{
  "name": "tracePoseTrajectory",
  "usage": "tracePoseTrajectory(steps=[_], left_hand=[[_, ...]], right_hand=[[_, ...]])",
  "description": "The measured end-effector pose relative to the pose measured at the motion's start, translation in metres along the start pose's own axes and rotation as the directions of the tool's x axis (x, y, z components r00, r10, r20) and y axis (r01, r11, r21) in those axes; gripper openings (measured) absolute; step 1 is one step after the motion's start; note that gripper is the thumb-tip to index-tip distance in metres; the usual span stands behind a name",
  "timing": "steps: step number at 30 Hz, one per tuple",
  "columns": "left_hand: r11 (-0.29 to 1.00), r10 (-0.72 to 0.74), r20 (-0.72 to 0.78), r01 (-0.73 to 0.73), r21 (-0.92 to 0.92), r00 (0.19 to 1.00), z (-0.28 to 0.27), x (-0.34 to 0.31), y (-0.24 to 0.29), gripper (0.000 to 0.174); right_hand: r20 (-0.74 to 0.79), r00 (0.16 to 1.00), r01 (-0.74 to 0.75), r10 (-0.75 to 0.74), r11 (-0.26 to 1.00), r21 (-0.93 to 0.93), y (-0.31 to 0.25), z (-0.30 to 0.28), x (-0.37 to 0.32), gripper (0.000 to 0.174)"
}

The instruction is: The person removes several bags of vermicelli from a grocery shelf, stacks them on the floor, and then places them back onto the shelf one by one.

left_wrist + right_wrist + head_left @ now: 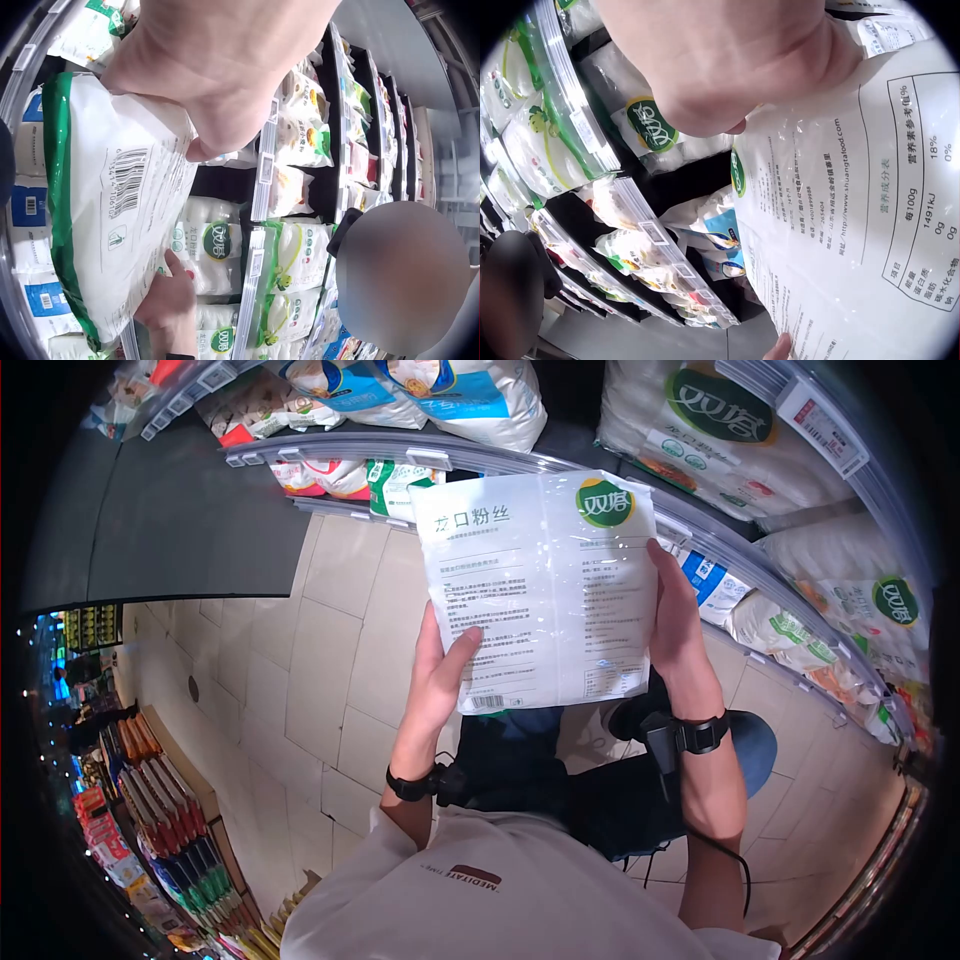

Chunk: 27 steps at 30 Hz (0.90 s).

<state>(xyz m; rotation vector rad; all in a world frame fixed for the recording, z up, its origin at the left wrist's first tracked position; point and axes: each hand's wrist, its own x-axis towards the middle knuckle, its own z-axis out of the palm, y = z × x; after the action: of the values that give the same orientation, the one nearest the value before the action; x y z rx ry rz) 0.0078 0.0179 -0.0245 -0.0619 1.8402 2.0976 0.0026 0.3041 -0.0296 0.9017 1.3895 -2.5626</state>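
Note:
A white plastic package [545, 590] with printed text and a green round logo is held up in front of the torso, its printed back facing the head camera. My left hand [445, 670] grips its lower left edge, thumb lying over the print. At the right edge my right hand [680, 610] holds it, the fingers hidden behind. The left wrist view shows the package [120, 202] from its green-edged side with a barcode, my left hand [217, 67] above it. A nutrition table shows on the package [840, 195] beside my right hand [735, 60] in the right wrist view.
Shelves [560, 465] with bagged goods curve across the top and right. A dark grey panel [190, 520] stands at upper left. Stacked colourful packets [170, 810] are at lower left. Tiled floor [330, 660] and bent legs [510, 760] lie below the package.

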Motion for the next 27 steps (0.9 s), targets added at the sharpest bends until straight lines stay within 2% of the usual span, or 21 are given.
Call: tracePoseTrajectory(steps=[3,9,27], left_hand=[[0.998,-0.041,-0.020,0.041,-0.038,0.999,-0.004,0.001,-0.006,0.057],[0.991,-0.075,-0.054,0.068,-0.111,0.996,-0.009,0.001,-0.013,0.052],[0.996,-0.045,-0.028,0.043,-0.077,0.999,-0.009,-0.004,-0.002,0.049]], right_hand=[[0.028,0.999,-0.022,0.022,1.000,0.009,-0.002,0.004,-0.003,0.051],[0.097,0.995,-0.039,0.038,0.999,-0.001,-0.001,0.006,-0.003,0.052],[0.154,0.988,-0.001,0.001,1.000,-0.002,0.004,0.007,-0.001,0.051]])
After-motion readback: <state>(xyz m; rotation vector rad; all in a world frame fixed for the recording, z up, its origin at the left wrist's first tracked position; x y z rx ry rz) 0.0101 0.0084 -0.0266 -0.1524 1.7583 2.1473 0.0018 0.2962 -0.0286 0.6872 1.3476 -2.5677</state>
